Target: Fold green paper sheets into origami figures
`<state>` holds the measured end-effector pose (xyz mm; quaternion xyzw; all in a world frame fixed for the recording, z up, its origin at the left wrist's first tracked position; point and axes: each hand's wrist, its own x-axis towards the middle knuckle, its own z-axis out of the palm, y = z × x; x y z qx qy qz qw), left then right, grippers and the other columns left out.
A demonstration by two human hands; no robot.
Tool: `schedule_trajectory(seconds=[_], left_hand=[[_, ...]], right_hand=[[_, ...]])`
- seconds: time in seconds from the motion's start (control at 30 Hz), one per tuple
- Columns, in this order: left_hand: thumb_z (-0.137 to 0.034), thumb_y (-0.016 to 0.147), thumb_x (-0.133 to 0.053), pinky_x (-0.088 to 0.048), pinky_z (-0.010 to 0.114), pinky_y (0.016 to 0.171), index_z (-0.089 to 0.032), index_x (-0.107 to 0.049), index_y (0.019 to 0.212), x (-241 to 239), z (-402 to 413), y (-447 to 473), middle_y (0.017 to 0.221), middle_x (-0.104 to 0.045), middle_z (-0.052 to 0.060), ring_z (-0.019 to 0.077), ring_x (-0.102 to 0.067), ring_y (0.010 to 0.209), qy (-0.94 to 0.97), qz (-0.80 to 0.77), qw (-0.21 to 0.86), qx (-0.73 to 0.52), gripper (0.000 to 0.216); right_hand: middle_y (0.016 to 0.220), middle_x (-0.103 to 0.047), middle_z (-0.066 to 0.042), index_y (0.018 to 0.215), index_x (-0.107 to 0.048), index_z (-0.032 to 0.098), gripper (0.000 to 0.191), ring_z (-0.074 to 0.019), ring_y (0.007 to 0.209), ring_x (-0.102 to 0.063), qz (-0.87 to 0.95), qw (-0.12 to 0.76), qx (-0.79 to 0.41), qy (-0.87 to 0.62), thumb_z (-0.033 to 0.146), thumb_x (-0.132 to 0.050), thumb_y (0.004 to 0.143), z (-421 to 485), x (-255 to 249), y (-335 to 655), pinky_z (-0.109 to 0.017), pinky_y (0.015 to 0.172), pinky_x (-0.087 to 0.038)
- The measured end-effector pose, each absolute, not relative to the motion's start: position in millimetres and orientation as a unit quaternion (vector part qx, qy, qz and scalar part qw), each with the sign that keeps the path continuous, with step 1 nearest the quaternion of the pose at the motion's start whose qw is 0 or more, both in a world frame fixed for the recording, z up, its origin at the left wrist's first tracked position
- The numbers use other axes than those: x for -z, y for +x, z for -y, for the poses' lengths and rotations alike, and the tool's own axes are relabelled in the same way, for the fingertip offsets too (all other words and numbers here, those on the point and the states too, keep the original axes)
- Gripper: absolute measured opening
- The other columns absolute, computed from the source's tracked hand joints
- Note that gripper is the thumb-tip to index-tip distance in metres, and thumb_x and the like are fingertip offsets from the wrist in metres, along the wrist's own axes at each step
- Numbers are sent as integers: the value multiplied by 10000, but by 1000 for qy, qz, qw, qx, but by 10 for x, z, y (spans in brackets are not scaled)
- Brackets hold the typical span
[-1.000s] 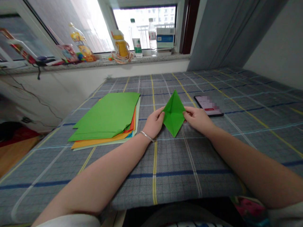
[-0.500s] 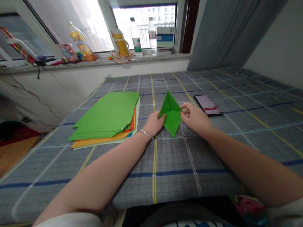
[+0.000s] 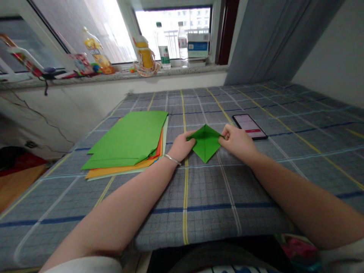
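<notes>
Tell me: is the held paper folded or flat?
Folded: the green paper shows a centre crease, with darker upper panels angled against its lower part.

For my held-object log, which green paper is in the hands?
The small folded green paper, pinched at its sides by the left hand and right hand; the larger green sheets lie stacked to its left, unheld.

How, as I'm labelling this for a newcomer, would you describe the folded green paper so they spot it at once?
Start with the grey plaid cloth. Near its middle, the bare left hand and bare right hand hold the folded green paper. Unlike the green-topped paper stack to its left, it is small, with a centre crease.
</notes>
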<state>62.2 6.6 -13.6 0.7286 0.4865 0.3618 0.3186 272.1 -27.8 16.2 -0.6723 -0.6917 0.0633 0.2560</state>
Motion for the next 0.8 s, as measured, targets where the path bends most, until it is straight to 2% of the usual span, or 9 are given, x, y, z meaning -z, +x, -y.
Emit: schedule_trajectory(seconds=[0.13, 0.27, 0.4, 0.5, 0.6, 0.67, 0.8], left_hand=[[-152, 776, -490, -505, 351, 895, -129, -693, 1068, 152, -70, 634, 1002, -716, 47, 216, -637, 950, 720, -462, 355, -377, 356], [-329, 874, -534, -485, 357, 928, -150, -612, 1234, 176, -76, 626, 1042, -678, 68, 216, -610, 1010, 727, -378, 401, -411, 410], [-451, 834, -626, -462, 403, 969, -208, -536, 1329, 197, -59, 599, 1282, -539, 120, 249, -544, 1139, 744, -383, 360, -413, 559], [-448, 836, -621, -413, 458, 1043, -249, -362, 1453, 225, -65, 593, 1461, -393, 138, 281, -464, 1284, 736, -358, 410, -402, 699], [-401, 844, -592, -337, 482, 1119, -247, -221, 1511, 246, -89, 597, 1520, -344, 134, 287, -379, 1377, 721, -306, 479, -396, 779], [-363, 821, -600, -314, 486, 1138, -237, -208, 1515, 248, -100, 596, 1523, -346, 129, 290, -362, 1390, 730, -284, 492, -380, 807], [-346, 768, -644, -294, 492, 1151, -226, -301, 1473, 229, -90, 593, 1469, -421, 116, 306, -361, 1380, 774, -280, 442, -356, 793]], right_hand=[[652, -595, 8, 711, -474, 231, 156, -150, 588, -508, 706, 268, -70, -652, 308, -593, 776, 293, -153, 2685, -276, 543, -306], [686, -616, -1, 755, -485, 232, 134, -159, 621, -551, 702, 323, -120, -624, 322, -551, 828, 240, -72, 2712, -276, 571, -359], [687, -641, 3, 810, -530, 231, 147, -164, 618, -600, 671, 413, -240, -567, 373, -556, 841, 99, 52, 2825, -277, 565, -411], [678, -647, 6, 820, -548, 227, 183, -159, 599, -610, 640, 464, -292, -538, 400, -604, 803, 30, 89, 2873, -278, 561, -440], [677, -646, 8, 824, -561, 224, 202, -154, 591, -612, 623, 493, -315, -520, 403, -636, 770, 35, 72, 2856, -271, 544, -444], [684, -649, 3, 826, -578, 220, 203, -153, 597, -614, 627, 497, -314, -512, 406, -637, 770, 64, 52, 2828, -269, 539, -446], [758, -678, -15, 879, -638, 215, 207, -160, 674, -632, 662, 487, -260, -506, 406, -619, 801, 132, 21, 2784, -281, 596, -469]])
